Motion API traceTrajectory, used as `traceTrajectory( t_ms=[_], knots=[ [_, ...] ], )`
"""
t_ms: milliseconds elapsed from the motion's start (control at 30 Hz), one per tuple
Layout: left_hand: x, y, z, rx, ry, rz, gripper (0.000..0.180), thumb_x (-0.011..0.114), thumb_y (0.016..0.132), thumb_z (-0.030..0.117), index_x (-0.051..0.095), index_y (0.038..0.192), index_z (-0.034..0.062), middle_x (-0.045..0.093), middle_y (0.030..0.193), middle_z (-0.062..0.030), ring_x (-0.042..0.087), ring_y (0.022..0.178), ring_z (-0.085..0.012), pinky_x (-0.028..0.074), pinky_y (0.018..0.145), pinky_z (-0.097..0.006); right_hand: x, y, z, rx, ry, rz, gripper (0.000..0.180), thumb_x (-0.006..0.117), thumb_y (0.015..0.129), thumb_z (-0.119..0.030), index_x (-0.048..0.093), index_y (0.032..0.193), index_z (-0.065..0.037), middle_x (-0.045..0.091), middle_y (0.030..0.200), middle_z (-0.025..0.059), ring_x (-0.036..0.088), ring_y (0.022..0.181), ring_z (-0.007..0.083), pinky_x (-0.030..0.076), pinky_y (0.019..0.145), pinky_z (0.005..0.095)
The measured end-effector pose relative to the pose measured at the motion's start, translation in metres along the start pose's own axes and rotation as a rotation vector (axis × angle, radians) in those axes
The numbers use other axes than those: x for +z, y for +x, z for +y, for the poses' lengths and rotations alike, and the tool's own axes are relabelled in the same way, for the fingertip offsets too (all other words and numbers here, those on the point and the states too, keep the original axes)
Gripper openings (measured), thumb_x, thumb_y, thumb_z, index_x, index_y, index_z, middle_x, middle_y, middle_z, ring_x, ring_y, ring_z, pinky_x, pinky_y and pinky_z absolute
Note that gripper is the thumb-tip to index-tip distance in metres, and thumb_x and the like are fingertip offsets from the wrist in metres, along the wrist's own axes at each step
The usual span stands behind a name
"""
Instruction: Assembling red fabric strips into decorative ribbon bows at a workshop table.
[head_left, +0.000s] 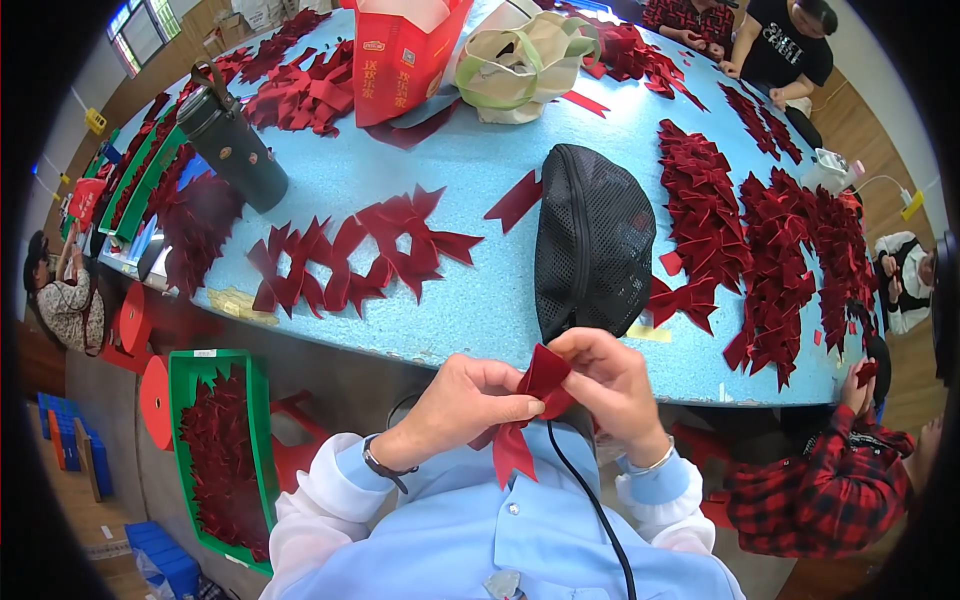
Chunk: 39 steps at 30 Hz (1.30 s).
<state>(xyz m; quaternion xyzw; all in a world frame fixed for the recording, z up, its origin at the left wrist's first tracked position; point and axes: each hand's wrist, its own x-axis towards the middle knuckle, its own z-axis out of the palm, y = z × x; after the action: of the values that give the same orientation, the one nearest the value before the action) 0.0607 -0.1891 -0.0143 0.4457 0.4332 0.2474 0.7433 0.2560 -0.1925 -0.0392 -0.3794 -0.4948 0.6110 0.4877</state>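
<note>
A dark red velvet ribbon bow (545, 371) is held between my two hands, just off the near edge of the table. My left hand (478, 398) pinches it at the middle with thumb and forefinger, and its forked tails hang below. On the other side, my right hand (610, 385) grips the loop with thumb and fingers. Ahead of my left hand, several finished red bows (365, 250) lie in a cluster on the blue table (440, 160). Just beyond my right hand sits a black mesh pouch (595, 240), with a short red ribbon piece (514, 202) beside it.
Rows of red bows (700, 205) cover the table's right side. A dark thermos (235, 145), red paper bag (408, 60) and cream tote (520, 70) stand farther back. A green crate (262, 440) of bows is low at left. Other people work around the table, one in a checked shirt (825, 485).
</note>
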Motion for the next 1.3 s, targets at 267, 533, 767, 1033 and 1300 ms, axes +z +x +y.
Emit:
traceTrajectory(
  t_ms=[267,533,767,1033,1300],
  knots=[
    [0.0,0.003,-0.005,0.127,0.043,-0.027,0.01,0.07,0.078,0.01,0.068,0.083,0.0012,0.063,0.068,0.0007,0.053,0.058,-0.0024,0.039,0.049,-0.017,-0.005,0.015,-0.016,-0.144,-0.498,-0.221,0.012,0.063,0.079,0.002,0.063,0.091,0.003,0.064,0.088,0.0104,0.06,0.081,0.0157,0.047,0.072,0.0265],
    [-0.008,0.01,-0.011,0.067,0.065,-0.066,0.012,0.071,0.077,0.012,0.067,0.08,0.0004,0.063,0.068,-0.0001,0.054,0.061,-0.0033,0.042,0.054,-0.018,0.0,0.021,0.003,-0.563,-0.644,-0.118,0.005,0.062,0.082,-0.002,0.063,0.086,0.001,0.061,0.071,0.0084,0.058,0.063,0.0135,0.046,0.057,0.0266],
    [-0.017,0.008,0.011,-0.064,0.066,-0.058,0.012,0.071,0.077,0.013,0.066,0.077,0.001,0.061,0.065,0.0012,0.052,0.057,-0.0029,0.039,0.05,-0.018,0.003,0.031,-0.01,-0.206,-0.148,0.173,0.004,0.064,0.08,0.0,0.061,0.081,0.003,0.059,0.067,0.0065,0.056,0.062,0.0097,0.046,0.057,0.0227],
    [0.008,-0.005,0.029,0.072,0.176,-0.046,0.009,0.069,0.078,0.01,0.068,0.082,0.0019,0.06,0.066,0.0024,0.049,0.057,-0.0015,0.036,0.048,-0.018,0.002,0.017,-0.035,-0.258,-0.522,-0.158,0.005,0.064,0.08,-0.001,0.061,0.082,0.003,0.06,0.075,0.0075,0.057,0.065,0.0126,0.045,0.058,0.0242],
    [0.021,-0.011,0.036,0.098,0.132,-0.061,0.013,0.068,0.081,0.011,0.069,0.091,0.0015,0.061,0.071,0.003,0.048,0.06,-0.0015,0.038,0.051,-0.018,0.002,0.005,-0.057,-0.539,-0.599,-0.123,0.006,0.065,0.078,0.0,0.063,0.083,0.002,0.061,0.071,0.0092,0.058,0.061,0.0177,0.044,0.054,0.0266]
  ],
)
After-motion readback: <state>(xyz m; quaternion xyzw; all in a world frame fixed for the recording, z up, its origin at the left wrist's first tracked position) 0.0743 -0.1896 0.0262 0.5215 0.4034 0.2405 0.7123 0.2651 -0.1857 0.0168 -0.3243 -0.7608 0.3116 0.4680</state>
